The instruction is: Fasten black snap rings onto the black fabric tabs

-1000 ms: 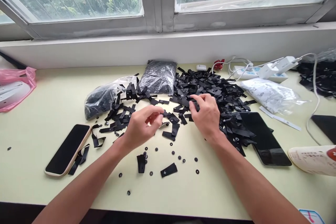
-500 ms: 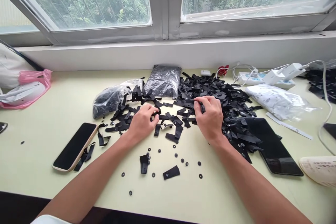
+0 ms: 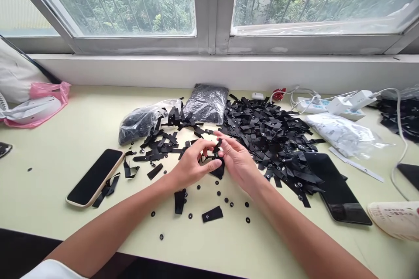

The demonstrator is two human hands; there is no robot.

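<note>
On the pale table [image 3: 255, 248], a heap of black strips [image 3: 265, 126] lay right of centre, its near edge overlapping a dark tablet [image 3: 343, 200]. A packed plastic bag [image 3: 207, 103] lay at far centre, with a second bag [image 3: 140, 122] to its left. A phone [image 3: 95, 177] lay at left; a white packet [image 3: 343, 133] and a power strip [image 3: 307, 106] were at far right. Small round discs [image 3: 190, 216] and a strip marked M [image 3: 212, 214] lay loose at near centre.

The right hand [image 3: 238, 163] was pinched on a small black strip [image 3: 218, 144] at mid-table, left of the heap. The left hand [image 3: 193, 160] was half-curled close beside it, thumb and fingers apart; I could not tell whether it gripped anything.

Fingers hid much of the held strip. A cup [image 3: 393, 218] was cut off at right.
</note>
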